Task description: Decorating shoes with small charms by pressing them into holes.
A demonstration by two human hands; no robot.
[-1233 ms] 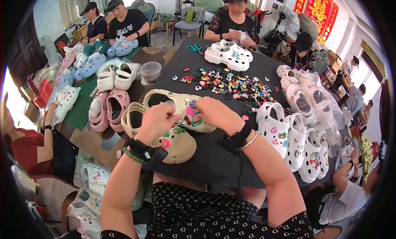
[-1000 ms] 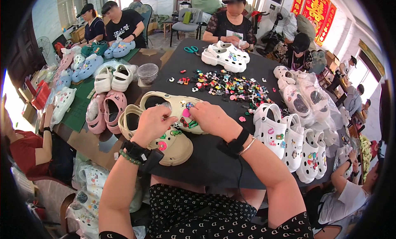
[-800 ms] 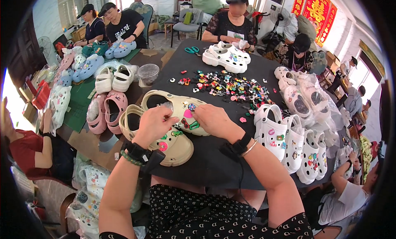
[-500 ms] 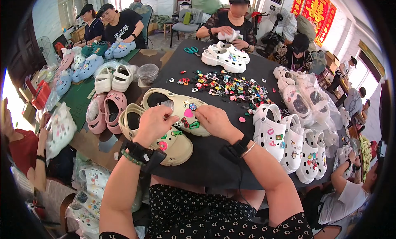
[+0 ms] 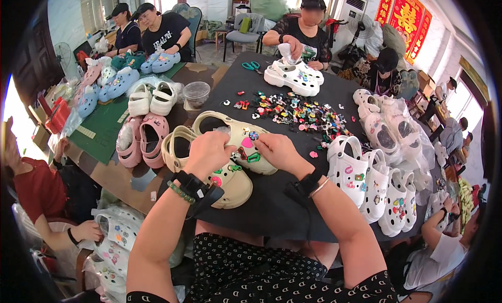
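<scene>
Beige clog [image 5: 264,167] is lying on the black tabletop [image 5: 282,201] just beyond its mate [image 5: 236,190], toe pointing right; left hand [image 5: 209,152] and right hand [image 5: 281,152] are flanking it, probably steadying it; fingers are looking curled, though whether either hand is clamping anything I cannot tell; pink heart [image 5: 247,142] and green charm [image 5: 253,157] are brightening its smooth upper.

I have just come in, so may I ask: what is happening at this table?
The person's left hand and right hand are at the farther beige clog, the right by its colourful charms. The nearer beige clog is decorated too. Beyond them lies a pile of loose charms; decorated white clogs stand to the right.
</scene>
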